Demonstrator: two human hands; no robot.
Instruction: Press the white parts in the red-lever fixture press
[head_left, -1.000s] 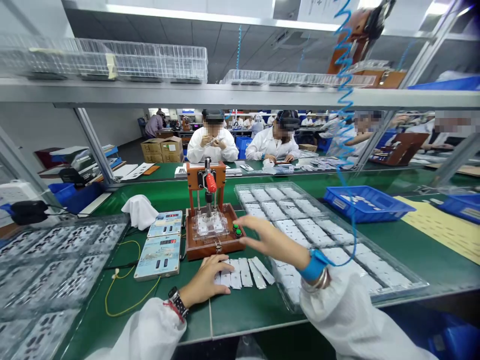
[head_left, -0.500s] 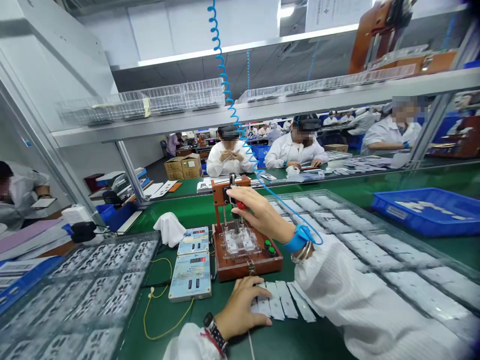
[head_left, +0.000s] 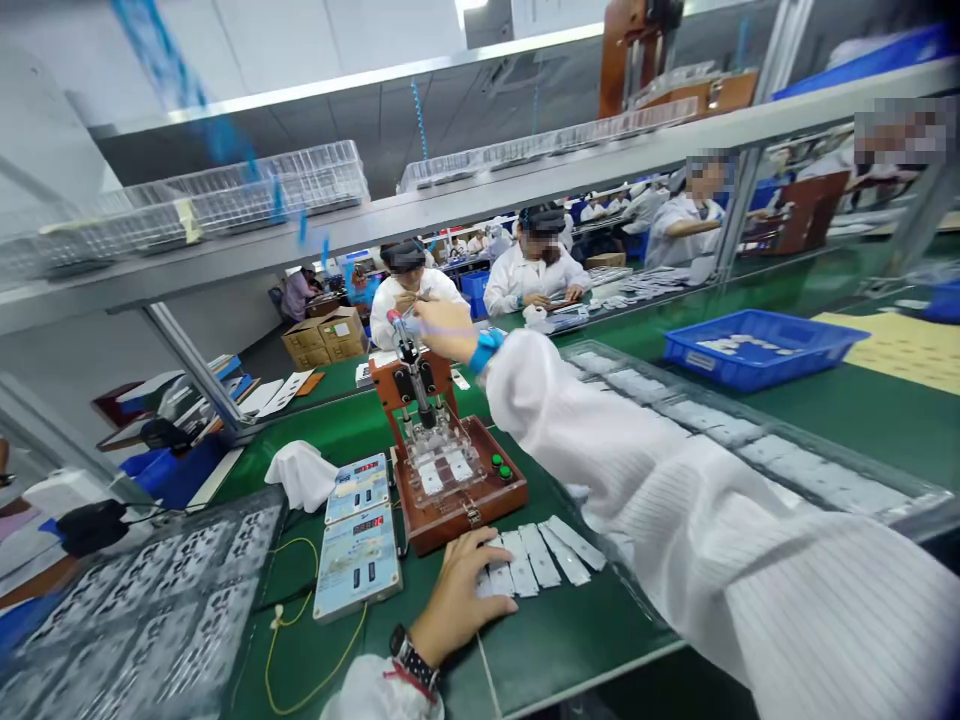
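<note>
My left hand (head_left: 461,585) rests on the green table with thumb and fingers apart, touching the left end of a fanned row of flat white strips (head_left: 544,555). In front of it stands a brown toggle press (head_left: 420,525) with a clear plastic fixture (head_left: 442,465) that has white pieces in it. The press lever (head_left: 403,338) is raised, its red knob at the top. My right hand (head_left: 448,330) is up beside the lever knob; its fingers are blurred, so their grip is unclear. Two green buttons (head_left: 501,466) sit on the press base.
Left of the press are two light-blue counter boxes (head_left: 358,560) with red digits and a white cloth (head_left: 300,475). Trays of parts (head_left: 150,600) lie at left, a clear tray (head_left: 795,480) at right. Behind are a blue bin (head_left: 757,350), a shelf (head_left: 450,205) and co-workers.
The lever has swung up from its lowered position, and my right hand has risen with it, away from the fixture. My view has shifted to the right. My left hand stays at the strips.
</note>
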